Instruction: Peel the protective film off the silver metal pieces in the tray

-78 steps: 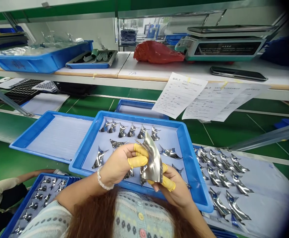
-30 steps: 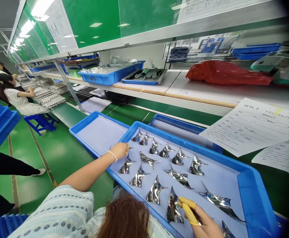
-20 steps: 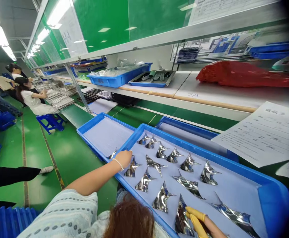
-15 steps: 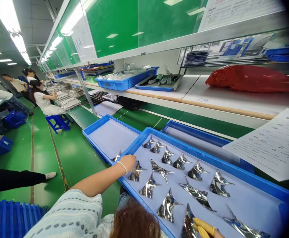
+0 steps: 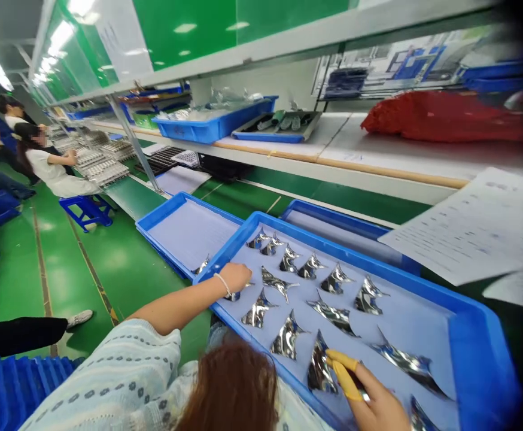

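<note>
A blue tray (image 5: 333,241) lined with pale sheet holds several shiny, curved metal parts with pointed tips. My left hand (image 5: 236,278), with a white bracelet, is over the tray's left side with fingers curled down, partly covering a metal part (image 5: 233,296); what it grips is hidden. Yellow covers are on the thumb and finger of my right hand (image 5: 355,383). Their tips pinch the right edge of a metal part (image 5: 321,366) near the tray's front edge. A small silvery thing shows under the right fingers, too hidden to name.
Another blue tray (image 5: 185,197) with one metal part adjoins on the left, a third lies behind. Printed paper (image 5: 459,233) hangs at right. A shelf (image 5: 378,170) above carries bins and a red bag (image 5: 432,117). A seated person (image 5: 46,161) works at far left.
The view has shifted, so the scene sits higher and further left. More of my right hand shows, still at the same metal part. My left hand now covers more of the part beside it.
</note>
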